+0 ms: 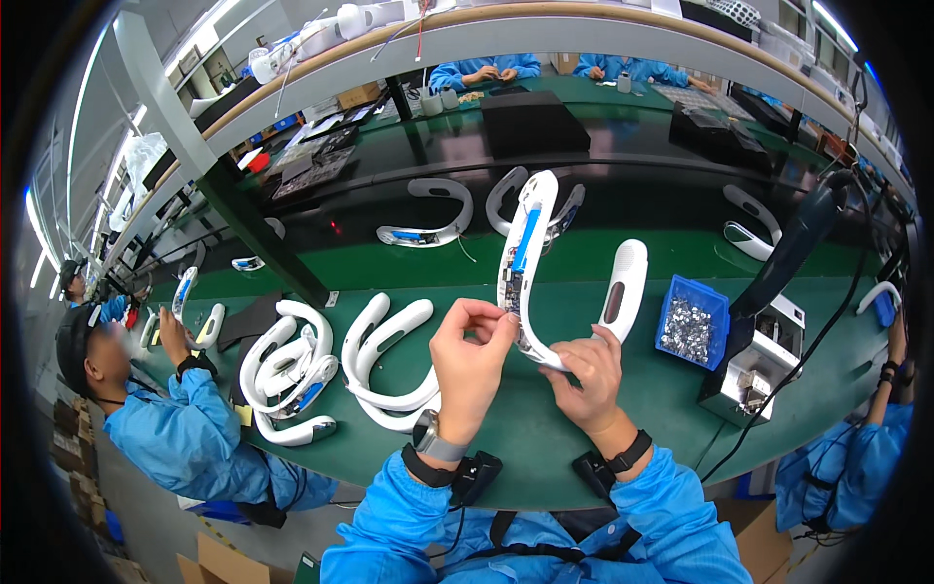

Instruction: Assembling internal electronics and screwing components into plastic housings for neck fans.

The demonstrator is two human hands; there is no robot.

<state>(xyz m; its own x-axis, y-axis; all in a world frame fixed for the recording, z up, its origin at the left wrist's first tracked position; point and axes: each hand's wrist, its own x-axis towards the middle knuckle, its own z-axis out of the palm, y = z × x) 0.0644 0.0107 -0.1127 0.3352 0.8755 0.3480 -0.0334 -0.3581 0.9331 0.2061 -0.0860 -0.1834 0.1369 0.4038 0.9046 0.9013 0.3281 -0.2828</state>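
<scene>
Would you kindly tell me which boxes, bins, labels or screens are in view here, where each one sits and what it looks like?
Blue parts bin: on the green bench right of the right hand, square, holding small silvery parts.
Cardboard box: on the floor at lower left, brown, flaps open.
Yellow label: small square at the bench's left edge.
Screens: none discernible.

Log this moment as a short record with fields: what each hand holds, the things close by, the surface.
Left hand: pinches the upper part of the white U-shaped housing, fingers at its edge.
Right hand: grips the housing's lower bend.
Housing: held upright above the table, open side showing a blue strip inside.
Left of hands: pile of white U-shaped shells.
Right of hands: blue bin of small metal parts.
Surface: green table.
</scene>
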